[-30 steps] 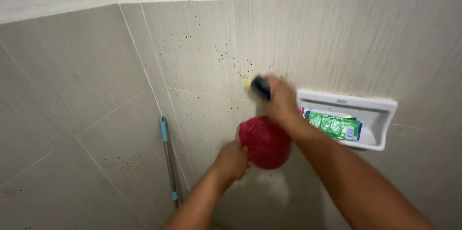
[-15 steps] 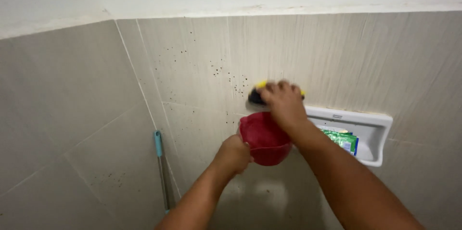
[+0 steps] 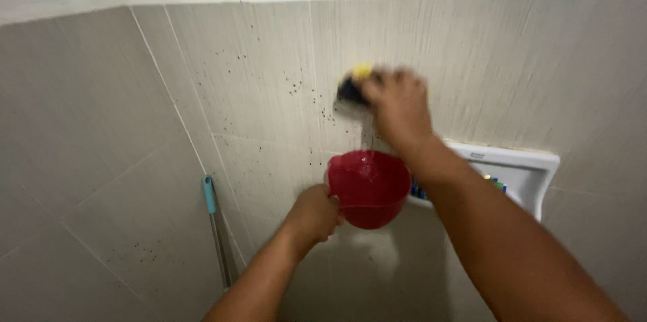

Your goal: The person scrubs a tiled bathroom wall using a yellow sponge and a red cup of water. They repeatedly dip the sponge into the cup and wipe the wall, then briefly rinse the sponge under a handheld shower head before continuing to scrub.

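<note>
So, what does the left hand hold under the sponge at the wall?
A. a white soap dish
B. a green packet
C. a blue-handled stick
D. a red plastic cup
D: the left hand grips a red plastic cup just below the sponge, which the right hand presses on the tiled wall.
</note>
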